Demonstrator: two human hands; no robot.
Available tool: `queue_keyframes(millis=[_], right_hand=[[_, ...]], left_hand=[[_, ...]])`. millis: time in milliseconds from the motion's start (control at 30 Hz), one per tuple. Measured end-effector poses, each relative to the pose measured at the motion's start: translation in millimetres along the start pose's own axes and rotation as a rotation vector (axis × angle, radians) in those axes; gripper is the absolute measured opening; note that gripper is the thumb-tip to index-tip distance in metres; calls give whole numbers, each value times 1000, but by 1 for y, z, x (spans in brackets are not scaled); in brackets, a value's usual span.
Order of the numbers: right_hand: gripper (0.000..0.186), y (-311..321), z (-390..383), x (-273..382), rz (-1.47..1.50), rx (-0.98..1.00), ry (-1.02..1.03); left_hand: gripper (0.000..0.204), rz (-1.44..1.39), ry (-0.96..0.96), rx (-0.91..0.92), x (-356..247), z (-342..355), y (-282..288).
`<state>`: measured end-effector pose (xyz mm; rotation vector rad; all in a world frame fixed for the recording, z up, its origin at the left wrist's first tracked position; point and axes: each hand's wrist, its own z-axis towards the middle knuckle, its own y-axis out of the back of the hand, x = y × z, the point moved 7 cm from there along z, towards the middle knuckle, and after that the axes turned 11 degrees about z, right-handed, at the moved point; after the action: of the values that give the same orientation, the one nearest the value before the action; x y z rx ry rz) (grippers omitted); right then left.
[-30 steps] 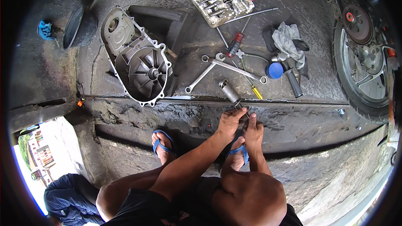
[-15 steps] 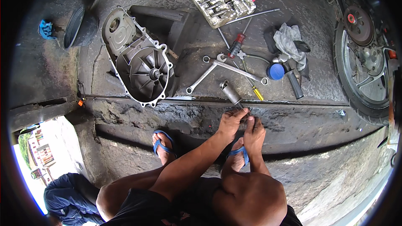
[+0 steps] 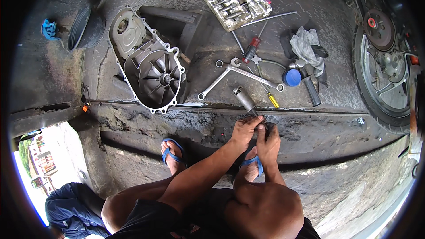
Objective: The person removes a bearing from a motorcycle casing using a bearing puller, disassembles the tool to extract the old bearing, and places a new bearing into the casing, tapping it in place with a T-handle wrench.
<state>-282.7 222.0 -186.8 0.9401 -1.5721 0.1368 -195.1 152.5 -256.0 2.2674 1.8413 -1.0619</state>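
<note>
Well, the grey metal tube (image 3: 244, 98) points up and away from the person, near the edge of the dark floor (image 3: 212, 46). The left grip (image 3: 245, 132) is pinched on its thin, dark stem (image 3: 253, 112). The right grip (image 3: 268, 139) is curled up just beside it, but I cannot tell what its fingers squeeze, because they hide it.

The tube looks hard and stiff, and probably a bit heavy for how thin it is. It won't bend or break easily, I think. It may be greasy, so it could slip. Its fat, smooth middle looks like a good spot to hold, with the stem good for steadying it.

Farther off, a white, dirty tray (image 3: 256, 9) has metal tools (image 3: 229, 8) lying in its slots. A big metal case (image 3: 164, 107) lies open, and inside it are ribs spreading out from a round middle (image 3: 165, 79). Over on the left is a black tub (image 3: 94, 28), but I cannot tell what is in it.
</note>
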Motion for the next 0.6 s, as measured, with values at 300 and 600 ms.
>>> queue_keyframes(millis=[300,600], right_hand=[[55,-2,6,0,-22,-55,0],[62,0,3,16,-70,-157,302]], left_hand=[[18,0,-3,-16,2,1,2],[17,40,-12,-28,3,1,1]])
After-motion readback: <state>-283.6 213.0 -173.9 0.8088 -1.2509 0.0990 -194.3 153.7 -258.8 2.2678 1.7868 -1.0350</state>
